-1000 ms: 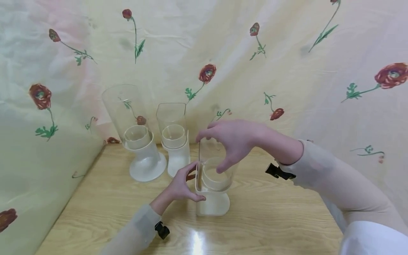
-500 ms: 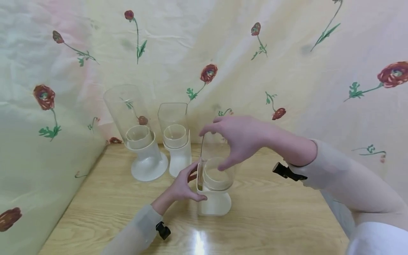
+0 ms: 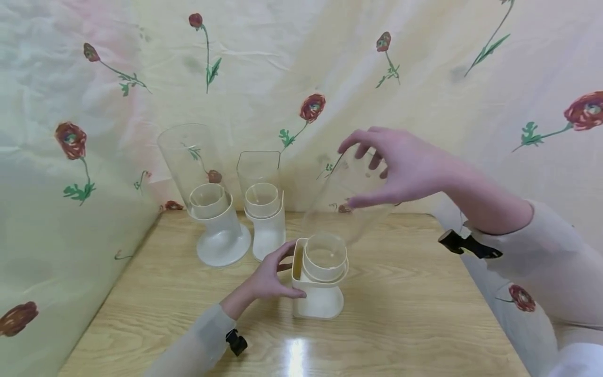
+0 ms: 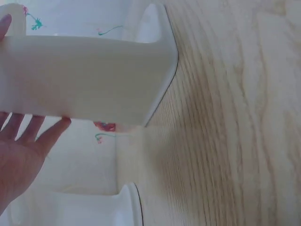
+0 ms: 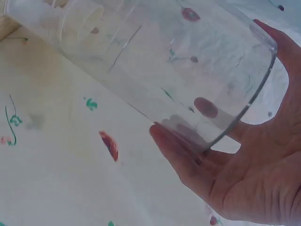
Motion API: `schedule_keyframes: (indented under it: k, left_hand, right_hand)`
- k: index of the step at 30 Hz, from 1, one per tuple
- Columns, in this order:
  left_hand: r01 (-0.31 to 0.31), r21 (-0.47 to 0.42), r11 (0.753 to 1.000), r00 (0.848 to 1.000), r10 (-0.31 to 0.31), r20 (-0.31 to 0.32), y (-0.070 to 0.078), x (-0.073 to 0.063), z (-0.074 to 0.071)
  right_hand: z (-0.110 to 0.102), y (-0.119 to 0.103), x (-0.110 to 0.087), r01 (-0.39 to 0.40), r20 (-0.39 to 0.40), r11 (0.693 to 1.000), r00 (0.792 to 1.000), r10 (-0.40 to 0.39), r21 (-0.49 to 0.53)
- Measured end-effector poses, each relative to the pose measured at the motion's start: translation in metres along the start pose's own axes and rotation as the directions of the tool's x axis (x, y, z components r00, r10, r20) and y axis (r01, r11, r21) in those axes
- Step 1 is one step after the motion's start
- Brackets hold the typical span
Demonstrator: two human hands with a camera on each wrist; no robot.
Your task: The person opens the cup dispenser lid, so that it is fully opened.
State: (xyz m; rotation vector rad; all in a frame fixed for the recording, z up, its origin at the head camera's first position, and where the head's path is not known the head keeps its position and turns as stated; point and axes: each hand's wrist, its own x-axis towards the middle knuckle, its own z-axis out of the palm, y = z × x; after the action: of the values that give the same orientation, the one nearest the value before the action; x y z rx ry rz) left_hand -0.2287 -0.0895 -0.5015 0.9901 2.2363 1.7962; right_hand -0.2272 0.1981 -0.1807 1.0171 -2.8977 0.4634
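In the head view my left hand [image 3: 268, 277] grips the upper part of a white dispenser-like base [image 3: 319, 303] from its left side, thumb at the front. The base stands upright on the table and has a round inner ring in its top. My right hand [image 3: 405, 162] holds a clear tube-shaped container [image 3: 327, 209] by its upper rim, fingers curled round it. This container leans to the right, its lower end close over the back of the base. In the right wrist view the fingers and thumb clasp the clear container [image 5: 160, 66] at its rim.
Two similar white stands with clear containers stand at the back left: a rounder, wider one [image 3: 221, 243] and a narrower one [image 3: 268, 238]. The wooden table [image 3: 400, 309] meets a flowered cloth [image 3: 264, 68] behind and at the sides.
My right hand has lifted the clear container up and to the right, tilting it out of the base. The left hand keeps its grip on the base, which has hardly moved.
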Motion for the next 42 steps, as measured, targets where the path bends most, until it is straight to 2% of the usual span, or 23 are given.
schedule_keyframes:
  k: [3, 8, 11, 18, 21, 29, 34, 37, 42]
  left_hand:
    - [0.005, -0.022, 1.000, 1.000, -0.005, 0.006, -0.001, -0.002, 0.000]
    - [0.011, -0.022, 1.000, 0.998, -0.012, -0.058, -0.005, -0.012, 0.004]
    - [0.008, -0.033, 0.999, 0.996, -0.012, -0.091, -0.007, -0.014, 0.005]
    - [0.029, -0.086, 0.996, 0.996, -0.036, -0.077, -0.011, -0.011, 0.002]
    - [0.047, -0.084, 0.995, 0.993, -0.056, -0.102, -0.011, -0.012, 0.001]
    - [0.042, -0.059, 0.997, 0.975, -0.054, -0.217, -0.013, -0.013, 0.005]
    - [0.095, -0.085, 0.992, 0.966, -0.113, -0.234, -0.015, -0.007, 0.005]
    - [0.122, -0.090, 0.988, 0.952, -0.143, -0.272, -0.015, -0.006, 0.006]
    - [0.132, -0.052, 0.990, 0.932, -0.142, -0.335, -0.015, -0.009, 0.008]
  right_hand:
    - [-0.007, 0.007, -0.002, -0.081, -0.028, 0.997, 0.996, 0.081, -0.013]
    - [-0.011, 0.017, -0.003, -0.183, -0.018, 0.983, 0.983, 0.183, -0.012]
    - [-0.012, 0.023, -0.003, -0.209, -0.021, 0.978, 0.978, 0.209, -0.019]
    - [-0.010, 0.038, 0.001, -0.242, -0.035, 0.970, 0.970, 0.241, -0.035]
    - [-0.008, 0.044, 0.001, -0.257, -0.033, 0.965, 0.966, 0.256, -0.043]
    - [-0.006, 0.051, 0.001, -0.280, -0.031, 0.958, 0.960, 0.278, -0.063]
    - [-0.004, 0.054, 0.000, -0.288, -0.023, 0.955, 0.958, 0.287, -0.070]
    - [-0.001, 0.056, 0.000, -0.291, -0.019, 0.955, 0.957, 0.291, -0.059]
    - [0.003, 0.057, 0.000, -0.288, -0.006, 0.956, 0.957, 0.289, -0.051]
